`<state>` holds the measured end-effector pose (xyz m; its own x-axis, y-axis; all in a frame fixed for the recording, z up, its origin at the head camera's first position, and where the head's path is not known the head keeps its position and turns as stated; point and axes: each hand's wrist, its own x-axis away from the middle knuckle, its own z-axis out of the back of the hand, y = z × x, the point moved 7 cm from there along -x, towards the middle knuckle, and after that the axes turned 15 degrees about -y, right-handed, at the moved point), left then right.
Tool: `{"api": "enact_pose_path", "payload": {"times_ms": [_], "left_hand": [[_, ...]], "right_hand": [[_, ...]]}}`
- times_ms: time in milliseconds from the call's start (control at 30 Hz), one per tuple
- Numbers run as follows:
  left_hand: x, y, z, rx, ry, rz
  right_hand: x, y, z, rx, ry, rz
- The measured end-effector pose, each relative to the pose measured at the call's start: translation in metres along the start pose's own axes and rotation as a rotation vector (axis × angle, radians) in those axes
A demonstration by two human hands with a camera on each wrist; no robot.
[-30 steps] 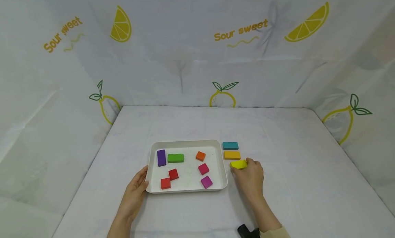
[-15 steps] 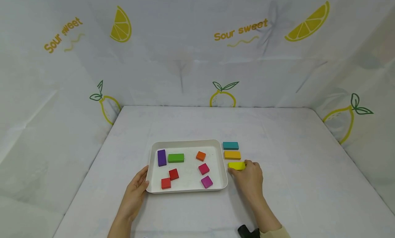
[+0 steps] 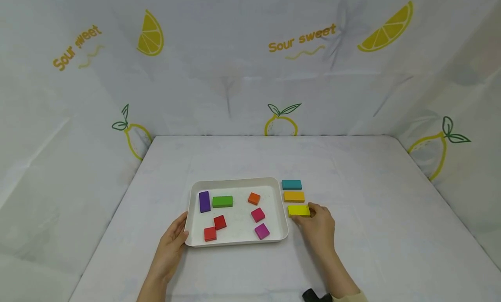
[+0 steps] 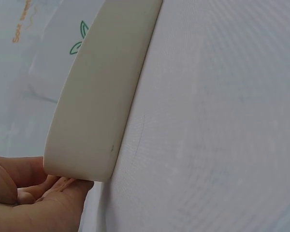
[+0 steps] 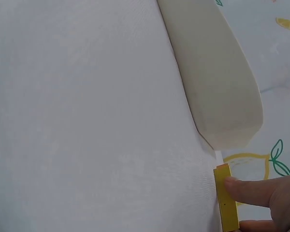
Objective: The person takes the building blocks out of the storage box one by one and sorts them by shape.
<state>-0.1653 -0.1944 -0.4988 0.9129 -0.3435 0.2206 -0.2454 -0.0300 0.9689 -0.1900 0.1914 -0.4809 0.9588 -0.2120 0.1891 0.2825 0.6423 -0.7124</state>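
Observation:
A white tray sits mid-table and holds several small coloured blocks. My right hand pinches a yellow block that lies flat on the table just right of the tray. That block is in line below a teal block and an amber block. In the right wrist view a fingertip presses the yellow block beside the tray corner. My left hand rests open against the tray's near-left corner, with its fingers touching the wall.
Inside the tray lie a purple block, a green block, an orange block, a crimson block, a magenta block and two red blocks. Lemon-print cloth walls enclose the table on three sides.
The yellow block, tilted in my right hand's fingers a second ago, now lies flat on the table under the amber block. My left hand has stayed at the tray corner.

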Motion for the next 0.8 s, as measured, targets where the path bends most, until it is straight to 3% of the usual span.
{"api": "enact_pose_path", "payload": {"times_ms": [800], "left_hand": [[0.0004, 0.0000, -0.0003, -0.008, 0.001, -0.004]], "right_hand": [[0.0009, 0.0069, 0.0008, -0.027, 0.045, 0.038]]}}
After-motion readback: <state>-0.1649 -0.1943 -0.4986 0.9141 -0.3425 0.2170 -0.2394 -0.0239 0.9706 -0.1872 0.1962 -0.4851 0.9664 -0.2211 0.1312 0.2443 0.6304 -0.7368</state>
